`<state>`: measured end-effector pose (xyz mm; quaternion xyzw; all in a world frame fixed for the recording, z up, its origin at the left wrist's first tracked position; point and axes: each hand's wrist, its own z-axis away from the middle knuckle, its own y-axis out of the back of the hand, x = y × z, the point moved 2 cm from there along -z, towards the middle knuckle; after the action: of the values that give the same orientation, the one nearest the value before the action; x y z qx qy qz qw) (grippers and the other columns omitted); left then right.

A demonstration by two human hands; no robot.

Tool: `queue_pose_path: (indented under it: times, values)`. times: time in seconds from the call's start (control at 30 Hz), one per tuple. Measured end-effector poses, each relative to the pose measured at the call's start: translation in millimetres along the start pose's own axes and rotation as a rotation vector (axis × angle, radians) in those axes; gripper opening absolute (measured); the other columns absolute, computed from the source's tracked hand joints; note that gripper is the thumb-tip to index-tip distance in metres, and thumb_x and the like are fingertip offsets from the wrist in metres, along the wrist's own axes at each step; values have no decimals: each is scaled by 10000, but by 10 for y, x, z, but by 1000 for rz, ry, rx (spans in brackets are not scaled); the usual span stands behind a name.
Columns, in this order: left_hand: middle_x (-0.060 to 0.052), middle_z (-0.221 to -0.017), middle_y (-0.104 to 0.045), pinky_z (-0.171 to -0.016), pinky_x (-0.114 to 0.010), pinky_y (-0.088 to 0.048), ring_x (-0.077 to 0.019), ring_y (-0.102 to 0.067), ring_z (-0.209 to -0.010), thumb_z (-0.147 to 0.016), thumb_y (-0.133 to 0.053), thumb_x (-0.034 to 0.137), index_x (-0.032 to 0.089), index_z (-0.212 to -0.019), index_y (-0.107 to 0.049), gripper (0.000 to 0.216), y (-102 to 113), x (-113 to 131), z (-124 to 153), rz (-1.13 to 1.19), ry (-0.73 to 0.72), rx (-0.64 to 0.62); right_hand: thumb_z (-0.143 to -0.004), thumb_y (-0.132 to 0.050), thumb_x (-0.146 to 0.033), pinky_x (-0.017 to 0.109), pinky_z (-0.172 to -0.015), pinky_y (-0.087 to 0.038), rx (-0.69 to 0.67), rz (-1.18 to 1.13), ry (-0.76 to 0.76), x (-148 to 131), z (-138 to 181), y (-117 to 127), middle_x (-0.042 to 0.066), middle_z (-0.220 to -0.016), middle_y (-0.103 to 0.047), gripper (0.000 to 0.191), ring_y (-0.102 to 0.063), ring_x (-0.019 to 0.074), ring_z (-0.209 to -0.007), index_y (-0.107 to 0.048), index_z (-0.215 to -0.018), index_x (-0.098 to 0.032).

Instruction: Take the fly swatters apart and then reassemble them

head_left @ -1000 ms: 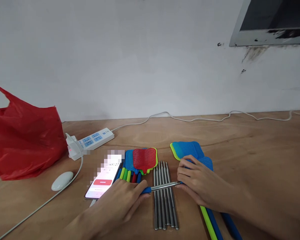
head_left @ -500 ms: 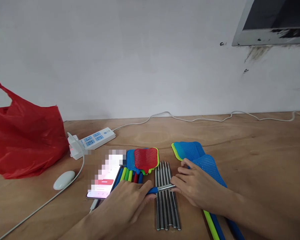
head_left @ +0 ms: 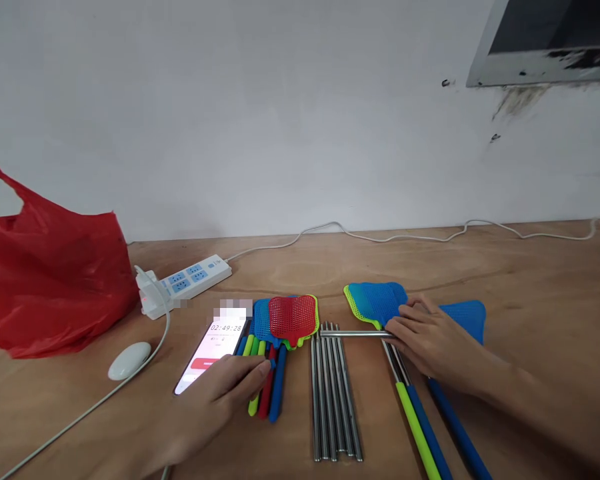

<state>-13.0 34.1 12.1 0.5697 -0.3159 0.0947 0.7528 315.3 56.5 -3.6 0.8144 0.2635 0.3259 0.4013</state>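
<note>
My left hand (head_left: 225, 393) is closed around a blue handle (head_left: 273, 364), of which only the end shows past the fingertips. It is over the phone and the small swatters. My right hand (head_left: 425, 333) grips a thin metal rod (head_left: 355, 333) that points left over the row of bare metal rods (head_left: 333, 400). Just right of that hand shows a blue fly swatter head (head_left: 465, 319); whether it joins the rod is hidden. Beneath my right hand lie fly swatters with blue and yellow heads (head_left: 375, 300). Small fly swatters with a red head (head_left: 294, 317) on top lie left of the rods.
A lit phone (head_left: 215, 350) lies partly under my left hand. Behind it are a white power strip (head_left: 195, 277), a white oval device (head_left: 129, 361) and a cable (head_left: 80, 415). At far left stands a red plastic bag (head_left: 55, 280). The wall (head_left: 280, 120) bounds the wooden table (head_left: 555, 300).
My hands have moved apart: the left one down and left with the blue handle, the right one up and right with the rod. The blue swatter head by my right hand shifted right.
</note>
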Motion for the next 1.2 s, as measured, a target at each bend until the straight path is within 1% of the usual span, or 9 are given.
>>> queue_pose_path:
  times: [0.1, 0.23, 0.37, 0.57, 0.7, 0.77, 0.87, 1.07, 1.2]
  values:
    - [-27, -733, -645, -647, -308, -407, -231, -613, -720, -993, -296, 508, 219, -738, -599, 490, 17, 104, -58, -242, -56, 82, -973, -475, -144, 439, -891, -385, 81, -41, 29, -24, -51, 98, 60, -773, -640, 200, -540, 227, -776, -639, -858, -153]
    - [-47, -707, -642, -558, -301, -295, -237, -609, -658, -999, -333, 446, 211, -731, -581, 434, 46, 238, -162, -536, 78, 137, -925, -554, -89, 458, -909, -413, 191, -86, 91, -67, -165, 249, 78, -893, -657, 137, -546, 228, -859, -664, -967, -158]
    - [-75, -712, -664, -536, -302, -239, -277, -653, -709, -1002, -367, 435, 206, -728, -613, 434, 49, 240, -265, -729, 184, 129, -873, -608, -19, 447, -841, -449, 298, -143, 121, -41, -171, 277, 102, -973, -619, 235, -528, 243, -923, -659, -1049, -165]
    - [-107, -752, -689, -533, -312, -256, -305, -678, -736, -1007, -365, 429, 194, -693, -651, 484, -17, 170, -326, -790, 223, 80, -888, -611, -23, 375, -741, -431, 343, -162, 101, -69, -144, 164, -1, -701, -504, 217, -451, 176, -723, -667, -1020, -185]
    - [-86, -694, -667, -523, -308, -218, -276, -658, -681, -1006, -378, 426, 201, -646, -635, 496, -16, 137, -291, -747, 193, 54, -902, -619, -54, 372, -727, -399, 353, -161, 19, -91, -194, 173, 7, -718, -640, 208, -512, 178, -718, -678, -1039, -200]
    - [-75, -664, -648, -525, -307, -199, -262, -643, -664, -1002, -394, 426, 203, -623, -614, 492, -1, 132, -276, -735, 177, 55, -911, -594, -45, 350, -712, -412, 345, -290, -34, -102, -215, 186, 18, -789, -704, 261, -562, 170, -728, -673, -1104, -202]
    - [-63, -643, -628, -529, -305, -185, -249, -620, -653, -997, -399, 452, 207, -600, -571, 497, 30, 140, -277, -717, 156, 87, -921, -544, -36, 294, -675, -452, 309, -661, -164, -127, -212, 165, 6, -844, -731, 340, -618, 142, -719, -668, -1164, -239]
    - [-12, -570, -567, -534, -293, -200, -195, -526, -560, -990, -380, 451, 212, -609, -490, 463, 15, 149, -329, -549, 24, 218, -948, -588, -306, 293, -683, -515, 186, -1552, -665, -223, -203, -5, 26, -865, -713, 116, -670, 166, -747, -644, -889, -224]
    - [34, -533, -484, -539, -278, -263, -154, -454, -506, -985, -391, 432, 217, -667, -474, 393, -59, 133, -329, -354, -151, 328, -787, -780, -389, 195, -474, -420, 227, -1818, -1003, -264, -282, -34, -72, -616, -593, 350, -536, 83, -474, -468, -781, -230]
